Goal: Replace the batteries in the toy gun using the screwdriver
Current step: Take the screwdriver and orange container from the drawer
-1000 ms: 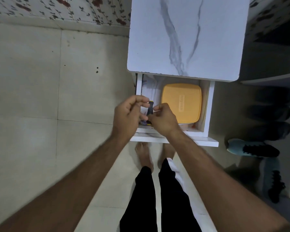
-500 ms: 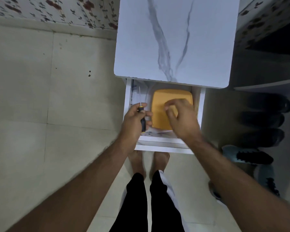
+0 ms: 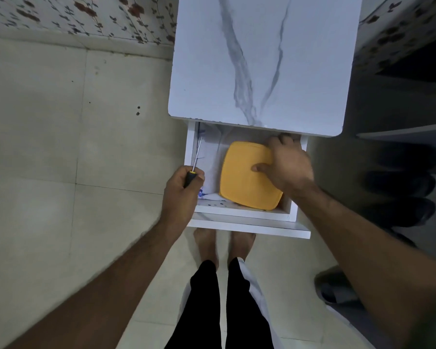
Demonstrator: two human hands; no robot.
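Note:
My left hand [image 3: 180, 191] grips a screwdriver [image 3: 193, 165] by its black and yellow handle, the thin metal shaft pointing up over the left side of the open drawer [image 3: 239, 217]. My right hand [image 3: 286, 165] holds the far right corner of an orange square box [image 3: 247, 182] lying in the drawer, thumb on its lid and fingers reaching over its back edge. No toy gun or batteries are in view.
The drawer belongs to a small white marble-pattern table [image 3: 259, 64] standing against a floral wall. Papers line the drawer's floor beside the box. Dark shoes [image 3: 408, 182] sit on the floor to the right. My bare feet [image 3: 223, 244] stand just below the drawer front.
My right hand let go of the screwdriver and moved right onto the orange box, then to its far right corner. My left hand kept the screwdriver and drew slightly left.

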